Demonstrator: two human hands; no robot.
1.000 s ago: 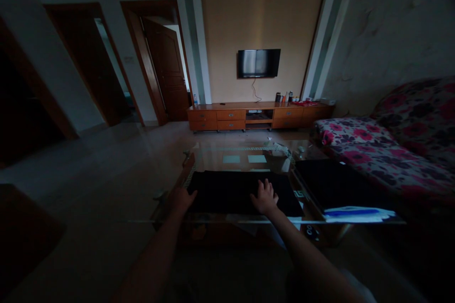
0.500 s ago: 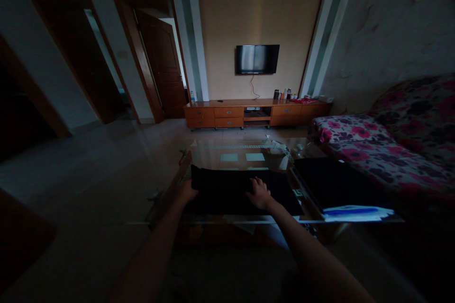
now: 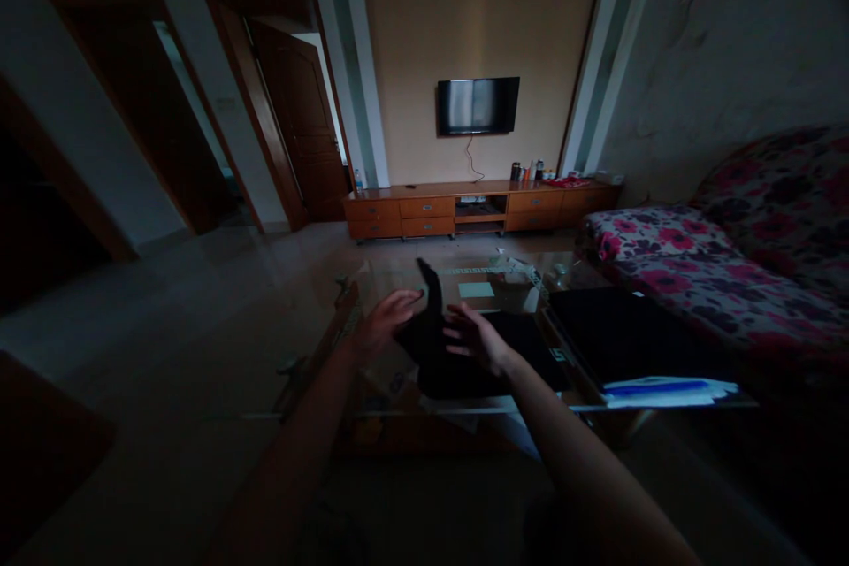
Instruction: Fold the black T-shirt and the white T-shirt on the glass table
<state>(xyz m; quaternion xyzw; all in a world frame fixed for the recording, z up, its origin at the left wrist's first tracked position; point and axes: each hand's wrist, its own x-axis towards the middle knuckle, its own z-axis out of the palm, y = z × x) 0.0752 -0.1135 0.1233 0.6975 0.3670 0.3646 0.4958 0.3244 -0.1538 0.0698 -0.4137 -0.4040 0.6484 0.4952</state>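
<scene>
1. The left hand [image 3: 385, 321] has its fingers curled around the raised left part of a black cloth [image 3: 441, 345], gripping it above the table top.
2. The right hand [image 3: 476, 336] is spread, fingers apart, with its palm against the cloth's right side; it presses rather than clasps, closed on nothing.
3. The black cloth sits between the two hands, its left portion lifted into an upright flap whose tip pokes up beyond the fingers, while its lower part lies flat on the glass coffee table [image 3: 398, 279] toward the near edge.
4. The cloth looks plain, dark and matte; the dim light hides any seam, print or label, and no writing on it can be read.
5. Just to the right on the same table lies a second dark flat stack [image 3: 623, 336], with blue and white sheets [image 3: 669, 389] at its near edge.
6. A floral sofa [image 3: 730, 274] stands to the right of the table.
7. Against the far wall stand a wooden cabinet [image 3: 478, 208] and a wall television [image 3: 478, 105].
</scene>
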